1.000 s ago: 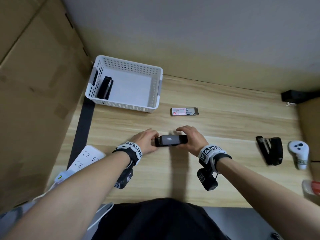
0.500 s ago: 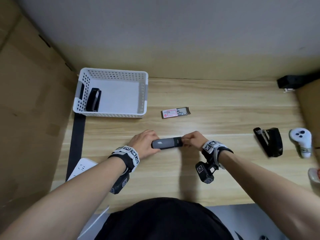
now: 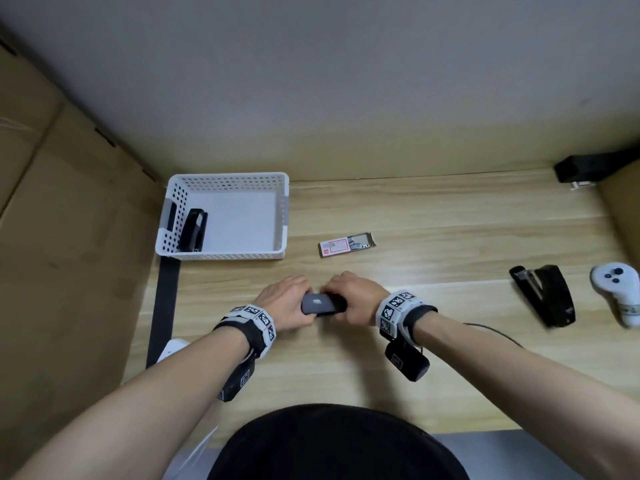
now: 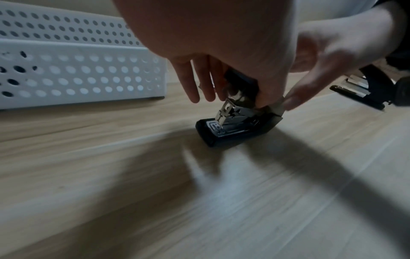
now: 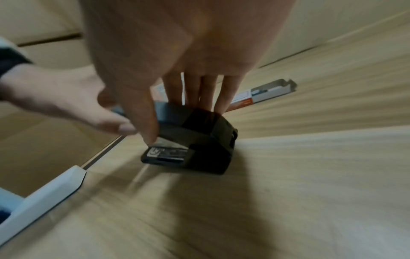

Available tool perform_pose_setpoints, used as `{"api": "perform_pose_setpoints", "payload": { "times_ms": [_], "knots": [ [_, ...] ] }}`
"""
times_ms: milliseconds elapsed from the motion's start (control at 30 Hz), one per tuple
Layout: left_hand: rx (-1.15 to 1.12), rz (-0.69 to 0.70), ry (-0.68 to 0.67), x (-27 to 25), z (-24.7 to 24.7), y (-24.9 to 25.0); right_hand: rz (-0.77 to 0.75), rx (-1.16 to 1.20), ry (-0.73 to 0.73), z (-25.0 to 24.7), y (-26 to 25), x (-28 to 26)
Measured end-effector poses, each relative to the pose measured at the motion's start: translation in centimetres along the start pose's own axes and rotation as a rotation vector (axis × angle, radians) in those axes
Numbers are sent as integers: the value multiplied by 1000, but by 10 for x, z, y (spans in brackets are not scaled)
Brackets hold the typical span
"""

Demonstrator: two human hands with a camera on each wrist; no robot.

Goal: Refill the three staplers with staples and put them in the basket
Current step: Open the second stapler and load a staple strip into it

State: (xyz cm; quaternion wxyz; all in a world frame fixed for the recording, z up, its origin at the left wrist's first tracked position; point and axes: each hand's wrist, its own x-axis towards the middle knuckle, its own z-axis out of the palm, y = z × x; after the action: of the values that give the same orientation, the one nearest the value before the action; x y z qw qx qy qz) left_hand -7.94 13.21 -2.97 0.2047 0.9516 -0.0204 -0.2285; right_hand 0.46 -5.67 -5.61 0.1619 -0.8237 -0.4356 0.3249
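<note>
Two hands are on one dark stapler point(image 3: 322, 304) at the middle of the wooden surface point(image 3: 450, 237), and it sits down on the wood under them. Left hand point(image 3: 285, 301) grips its left end, fingers curled over the top; from the left wrist view that stapler point(image 4: 235, 126) shows its metal magazine raised off the black base at the front. Right hand point(image 3: 356, 297) clamps the other end, fingers wrapped over the far side and thumb on the near side, and the right wrist view shows the stapler point(image 5: 193, 140) base with a printed label facing the camera. Both wrist views are blurred, so whether any staples sit in the channel is impossible to tell.

Just beyond the hands lies the staple box point(image 3: 346, 244), open at its right end, flat on the surface. Up at the far left stands the white perforated basket point(image 3: 221, 254), and there's a second stapler point(image 3: 194, 230) inside it already, leaning against the left wall. Well off to the right, a third stapler point(image 3: 543, 296) lies open on the surface, its silver track exposed. Beside that, further right, rests a white controller point(image 3: 618, 292). A white power strip point(image 3: 169, 349) peeks out by the left forearm, and cardboard point(image 3: 69, 254) walls in the left side.
</note>
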Motion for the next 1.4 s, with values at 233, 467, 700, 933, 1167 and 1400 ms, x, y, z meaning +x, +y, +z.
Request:
{"api": "perform_pose_setpoints", "payload": {
  "times_ms": [233, 467, 700, 933, 1167, 1400],
  "knots": [
    [-160, -46, 30, -12, -3, -3, 44, -8, 184, 5, -5, -7],
    [-161, -119, 56, -12, -2, -6, 209, 390, 304, -4, 0, -29],
    [-75, -237, 48, -9, -2, -7, 227, 767, 372, -17, 12, -42],
    [118, -241, -81, -3, -11, 4, 214, 1079, 422, -21, 17, -58],
    [141, -229, -137, 3, -18, 22, 252, 943, 466, -17, 27, -61],
    [244, -240, -73, 3, -20, 35, 274, 874, 515, -21, 43, -63]
  ]
}}
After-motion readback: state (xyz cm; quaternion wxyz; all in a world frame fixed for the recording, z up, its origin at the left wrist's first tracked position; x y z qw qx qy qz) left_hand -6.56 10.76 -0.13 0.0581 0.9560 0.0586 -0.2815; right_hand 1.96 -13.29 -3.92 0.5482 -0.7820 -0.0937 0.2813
